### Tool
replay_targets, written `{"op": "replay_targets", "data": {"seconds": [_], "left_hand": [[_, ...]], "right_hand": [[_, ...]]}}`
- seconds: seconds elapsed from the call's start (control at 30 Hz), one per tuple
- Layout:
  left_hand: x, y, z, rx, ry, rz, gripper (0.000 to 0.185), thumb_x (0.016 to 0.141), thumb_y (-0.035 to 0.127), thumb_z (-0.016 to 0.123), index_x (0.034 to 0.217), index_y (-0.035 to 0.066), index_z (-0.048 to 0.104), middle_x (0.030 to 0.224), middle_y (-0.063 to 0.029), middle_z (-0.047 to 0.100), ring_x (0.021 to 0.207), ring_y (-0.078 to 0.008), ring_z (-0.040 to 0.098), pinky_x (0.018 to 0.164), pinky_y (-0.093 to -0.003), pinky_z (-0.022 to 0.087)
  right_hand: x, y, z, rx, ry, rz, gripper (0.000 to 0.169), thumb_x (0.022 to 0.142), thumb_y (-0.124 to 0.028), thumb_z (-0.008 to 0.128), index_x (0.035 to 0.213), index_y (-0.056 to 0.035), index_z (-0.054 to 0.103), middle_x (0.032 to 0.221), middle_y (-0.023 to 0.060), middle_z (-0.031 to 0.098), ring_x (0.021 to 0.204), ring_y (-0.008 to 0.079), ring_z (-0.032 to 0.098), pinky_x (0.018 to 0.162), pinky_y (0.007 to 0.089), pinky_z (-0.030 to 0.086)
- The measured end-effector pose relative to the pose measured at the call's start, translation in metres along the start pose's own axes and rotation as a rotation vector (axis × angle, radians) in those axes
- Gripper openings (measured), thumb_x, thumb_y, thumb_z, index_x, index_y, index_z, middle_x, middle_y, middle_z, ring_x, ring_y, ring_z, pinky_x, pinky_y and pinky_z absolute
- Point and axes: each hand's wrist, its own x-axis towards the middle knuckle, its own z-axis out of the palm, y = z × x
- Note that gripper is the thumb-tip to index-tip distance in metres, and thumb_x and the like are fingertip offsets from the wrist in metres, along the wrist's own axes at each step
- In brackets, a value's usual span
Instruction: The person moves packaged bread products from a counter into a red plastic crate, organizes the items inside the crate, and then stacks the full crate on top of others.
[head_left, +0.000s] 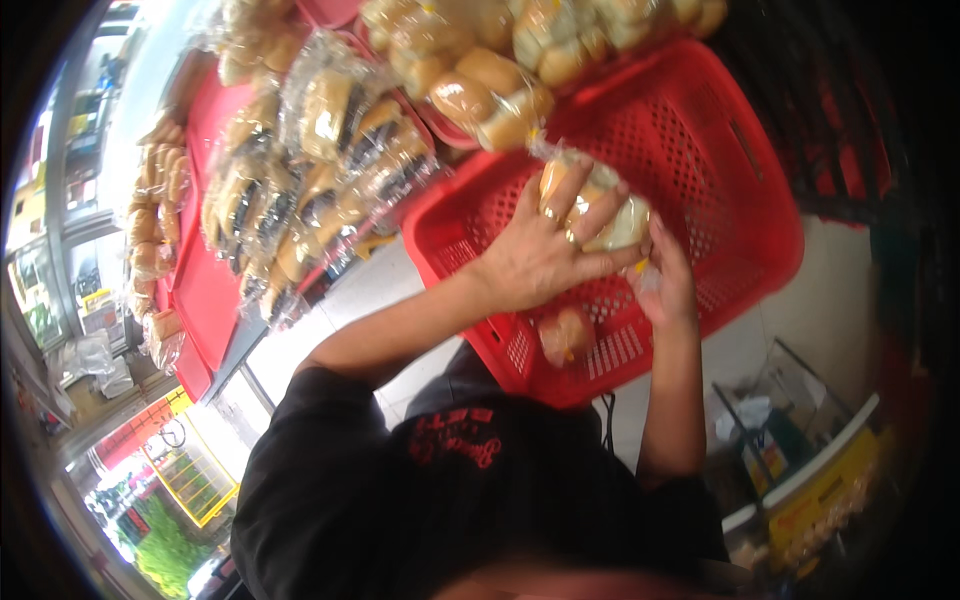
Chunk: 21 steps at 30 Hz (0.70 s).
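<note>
Between my two hands, over a red plastic basket (742, 247), is a clear plastic bag of bread rolls (626, 221). My left hand (540, 247), with rings on it, lies across the bag with its fingers spread over the rolls. My right hand (667, 285) holds the near right end of the bag, where a small yellow tie shows. The far end of the bag is gathered near the basket's far left rim. Lower in the basket lies a small wrapped bun (566, 336).
Bagged rolls (487, 97) are piled beyond the basket. Left of it, wrapped filled breads (322, 180) cover a display table, beside red trays (206, 300). A glass-sided case (795, 420) stands at the lower right, over a tiled floor (814, 300).
</note>
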Motion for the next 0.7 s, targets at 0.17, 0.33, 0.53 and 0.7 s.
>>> {"op": "replay_targets", "data": {"seconds": [0.17, 0.33, 0.53, 0.7], "left_hand": [[0.005, -0.048, -0.033, -0.003, 0.288, -0.072, 0.046, 0.067, 0.024, 0.070, 0.110, 0.029, 0.057, 0.124, -0.0139, 0.045, 0.114, -0.0393, 0.046, 0.081, -0.0486, 0.046], [0.043, -0.179, -0.090, 0.394, 0.540, -0.145, 0.057, 0.070, 0.007, 0.068, 0.121, 0.007, 0.044, 0.120, -0.0192, 0.052, 0.113, -0.0339, 0.053, 0.079, -0.0386, 0.052], [-0.013, -0.343, -0.081, -0.722, 0.499, -0.986, 0.054, 0.069, -0.001, 0.062, 0.120, 0.003, 0.046, 0.102, -0.0126, 0.057, 0.089, -0.0244, 0.058, 0.072, -0.0344, 0.049], [-0.006, -0.367, -0.064, -0.853, 0.222, -1.078, 0.059, 0.074, -0.007, 0.051, 0.131, 0.003, 0.041, 0.090, -0.0100, 0.061, 0.081, -0.0209, 0.060, 0.067, -0.0294, 0.049]], "right_hand": [[-0.005, 0.002, 0.007, -0.340, -0.206, 0.060, 0.047, 0.090, -0.023, 0.059, 0.131, -0.0039, 0.048, 0.137, 0.0085, 0.046, 0.122, 0.0221, 0.047, 0.099, 0.0360, 0.040], [-0.035, 0.098, -0.047, -1.686, -0.407, 0.367, 0.092, 0.055, -0.047, 0.081, 0.136, -0.0267, 0.043, 0.137, 0.0194, 0.042, 0.125, 0.0405, 0.040, 0.105, 0.0493, 0.034], [-0.051, 0.137, -0.046, -1.861, -0.618, -0.013, 0.044, 0.062, -0.034, 0.076, 0.103, -0.0200, 0.068, 0.130, 0.0157, 0.047, 0.121, 0.0416, 0.039, 0.100, 0.0497, 0.038], [-0.039, 0.121, -0.053, -1.515, -0.384, -0.098, 0.018, 0.070, -0.019, 0.071, 0.087, -0.0137, 0.071, 0.114, 0.0146, 0.056, 0.102, 0.0336, 0.055, 0.095, 0.0445, 0.043]]}}
